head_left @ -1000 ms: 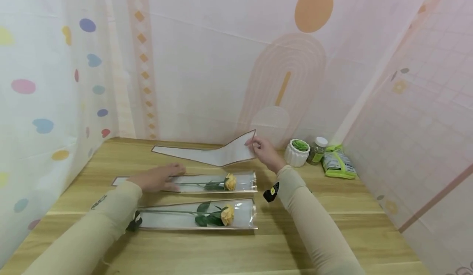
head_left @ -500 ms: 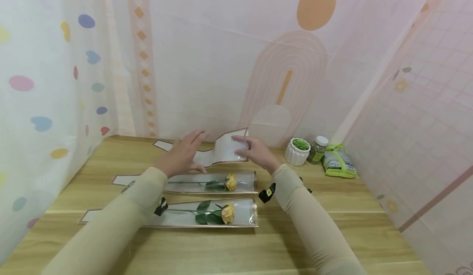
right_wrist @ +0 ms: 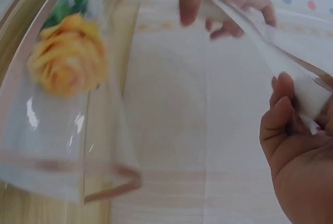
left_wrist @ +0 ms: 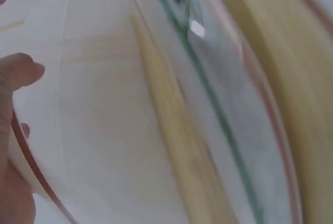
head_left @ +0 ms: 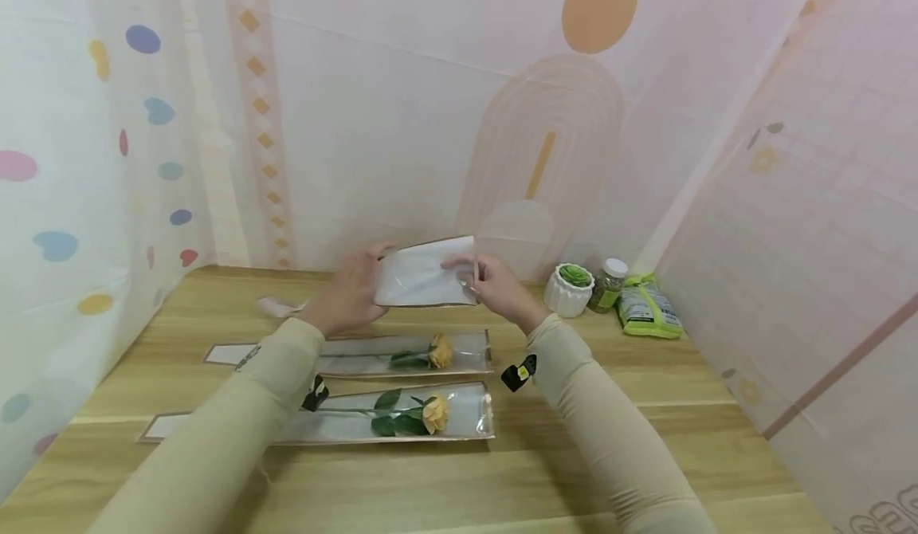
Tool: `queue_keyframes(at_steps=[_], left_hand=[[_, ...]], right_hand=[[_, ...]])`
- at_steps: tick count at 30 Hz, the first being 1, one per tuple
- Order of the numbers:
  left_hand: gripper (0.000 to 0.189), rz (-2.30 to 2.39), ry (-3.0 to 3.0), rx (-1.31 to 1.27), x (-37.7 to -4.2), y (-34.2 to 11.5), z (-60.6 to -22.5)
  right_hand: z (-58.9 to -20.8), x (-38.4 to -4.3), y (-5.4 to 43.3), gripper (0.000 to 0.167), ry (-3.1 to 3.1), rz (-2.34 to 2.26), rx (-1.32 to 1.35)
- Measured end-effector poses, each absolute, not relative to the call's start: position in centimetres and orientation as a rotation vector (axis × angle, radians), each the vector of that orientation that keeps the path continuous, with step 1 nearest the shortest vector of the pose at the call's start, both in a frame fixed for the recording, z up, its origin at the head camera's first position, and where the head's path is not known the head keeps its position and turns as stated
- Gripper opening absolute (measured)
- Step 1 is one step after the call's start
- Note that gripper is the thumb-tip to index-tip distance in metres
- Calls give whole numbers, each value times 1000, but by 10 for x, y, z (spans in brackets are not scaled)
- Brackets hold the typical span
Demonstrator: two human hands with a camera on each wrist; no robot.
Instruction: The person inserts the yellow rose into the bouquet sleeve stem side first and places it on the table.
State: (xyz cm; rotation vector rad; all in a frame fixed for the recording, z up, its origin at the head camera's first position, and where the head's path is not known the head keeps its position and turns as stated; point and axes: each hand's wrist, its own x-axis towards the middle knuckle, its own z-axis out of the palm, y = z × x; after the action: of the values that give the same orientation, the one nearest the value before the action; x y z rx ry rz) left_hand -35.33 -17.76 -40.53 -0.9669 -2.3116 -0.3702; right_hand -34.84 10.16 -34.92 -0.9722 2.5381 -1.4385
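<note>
Left hand (head_left: 347, 295) and right hand (head_left: 504, 288) grip that sleeve (head_left: 416, 279) beyond the farther rose (head_left: 441, 351); yanking could totally crease it.

Through the head camera I am seeing a wood-grain table (head_left: 387, 482) carrying 2 long sleeves, a nearer sleeve (head_left: 468, 416) and a farther sleeve (head_left: 469, 349), each enclosing 1 yellow rose (head_left: 434, 414). At back right, a fluted succulent pot (head_left: 568, 296), white-lidded jar (head_left: 607, 288) and lime-edged bag (head_left: 649, 308) are sitting together.

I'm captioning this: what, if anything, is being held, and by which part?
A brown-edged white sleeve: the right hand holds its wide end, the left hand holds it partway along.
</note>
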Motion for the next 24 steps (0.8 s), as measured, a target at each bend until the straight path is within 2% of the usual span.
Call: queue_keyframes(at_steps=[2,6,10,13,16,19,22,24], left_hand=[[100,-256,-2343,-947,-351,-185,-401],[96,-154,-2478,-859,-345,-197,-393],[111,-156,-2567,-800,-342,-206,-391],[129,-206,-2516,-869,-340,-203,-388],[131,-205,-2364,-1022,-337,-186,-382],[107,-110,-2194,-1172,-330,-162,-378],[83,-20,-2119,-1226,-319,-142,-379],[74,5,-2101,-1228,-315,-137,-381]], right_hand=[[-350,-348,102,40,2600,-1354,-931],[-352,-347,100,78,2647,-1208,-938],[-353,-345,95,95,2672,-1147,-1006],[-354,-345,92,98,2704,-1112,-1014],[-356,-344,89,98,2691,-1118,-981],[-360,-344,85,92,2636,-1165,-980],[-365,-343,79,77,2552,-1231,-1027],[-368,-343,74,67,2525,-1257,-1058]])
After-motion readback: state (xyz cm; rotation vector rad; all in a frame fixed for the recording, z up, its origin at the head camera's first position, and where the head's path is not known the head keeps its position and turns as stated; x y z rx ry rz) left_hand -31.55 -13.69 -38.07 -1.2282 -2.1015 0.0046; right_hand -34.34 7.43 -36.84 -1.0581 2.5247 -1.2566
